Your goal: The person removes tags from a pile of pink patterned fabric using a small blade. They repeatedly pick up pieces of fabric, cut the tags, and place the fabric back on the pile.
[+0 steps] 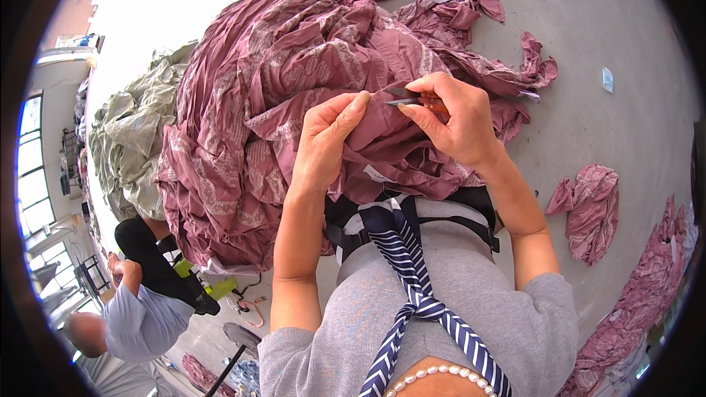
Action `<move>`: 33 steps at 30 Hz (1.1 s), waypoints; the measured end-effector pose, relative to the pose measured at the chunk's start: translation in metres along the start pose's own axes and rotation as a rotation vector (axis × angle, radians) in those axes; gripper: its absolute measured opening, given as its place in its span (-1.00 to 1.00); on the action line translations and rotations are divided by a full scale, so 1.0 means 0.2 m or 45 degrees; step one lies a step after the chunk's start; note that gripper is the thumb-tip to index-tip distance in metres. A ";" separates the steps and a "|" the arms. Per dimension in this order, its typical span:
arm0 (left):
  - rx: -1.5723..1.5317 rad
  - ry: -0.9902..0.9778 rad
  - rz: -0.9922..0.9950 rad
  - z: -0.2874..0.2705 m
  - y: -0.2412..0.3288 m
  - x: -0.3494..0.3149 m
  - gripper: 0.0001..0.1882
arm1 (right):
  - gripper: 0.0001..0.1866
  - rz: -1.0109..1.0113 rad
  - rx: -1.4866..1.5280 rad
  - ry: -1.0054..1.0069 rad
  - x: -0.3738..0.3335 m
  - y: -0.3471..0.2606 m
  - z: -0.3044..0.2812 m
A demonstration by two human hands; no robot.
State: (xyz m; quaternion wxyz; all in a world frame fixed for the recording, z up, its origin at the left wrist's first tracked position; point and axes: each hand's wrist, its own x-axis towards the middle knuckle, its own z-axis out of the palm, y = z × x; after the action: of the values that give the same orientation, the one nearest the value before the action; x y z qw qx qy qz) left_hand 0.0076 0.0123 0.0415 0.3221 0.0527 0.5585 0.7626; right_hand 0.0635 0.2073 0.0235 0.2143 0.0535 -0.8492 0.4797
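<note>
Head view shows a fold of mauve patterned fabric (382,140) raised from the big heap on the grey worktop (625,125), just before the person's chest. Left hand (327,140) pinches that fold, fingers clenched on the cloth. Right hand (456,121) grips small thread snips (408,98), blades touching the fabric edge. Pale green cloth (132,140) lies left of the heap; mauve scraps (588,209) lie to the right.

Bright, even daylight; windows (33,176) at far left glow blue-white, blown out. Table (625,132) top pale, washed out near upper left. Soft shadows only, in folds of mauve fabric (294,81) and under hands. Centre sharp, no motion blur. Heavy fisheye: black vignette round rim, edges bent and squeezed, person (140,309) lower left smeared/soft.
</note>
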 end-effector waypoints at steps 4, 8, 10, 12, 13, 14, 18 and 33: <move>0.043 -0.034 -0.018 -0.01 0.00 0.00 -0.71 | -0.75 0.054 0.030 -0.130 0.01 -0.02 -0.03; 0.029 -0.018 -0.042 0.00 0.02 0.01 -0.72 | -0.75 0.004 0.000 -0.122 0.01 -0.02 -0.03; 0.014 -0.011 -0.050 0.00 0.02 0.01 -0.73 | -0.76 -0.037 -0.017 -0.105 0.01 -0.03 -0.03; -0.008 -0.003 -0.067 0.00 0.02 0.01 -0.73 | -0.76 -0.075 -0.037 -0.039 0.01 -0.02 -0.02; -0.018 0.000 -0.076 0.00 0.02 0.01 -0.74 | -0.76 -0.093 -0.048 -0.006 0.01 -0.02 -0.01; -0.021 -0.010 -0.078 -0.01 0.02 0.01 -0.74 | -0.76 -0.123 -0.060 0.009 0.01 -0.01 0.00; -0.016 -0.019 -0.097 -0.01 0.02 0.02 -0.74 | -0.77 -0.222 -0.128 0.021 0.02 0.02 -0.01; -0.198 0.039 -0.226 0.03 0.02 0.06 -0.35 | -0.67 -0.314 -0.291 -0.032 0.01 -0.06 -0.04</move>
State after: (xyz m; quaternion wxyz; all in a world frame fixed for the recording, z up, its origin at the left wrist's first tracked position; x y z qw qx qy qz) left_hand -0.0015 0.0228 0.0433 0.3828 -0.0336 0.5049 0.7729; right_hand 0.0682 0.2083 0.0376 0.2657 0.1385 -0.8878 0.3493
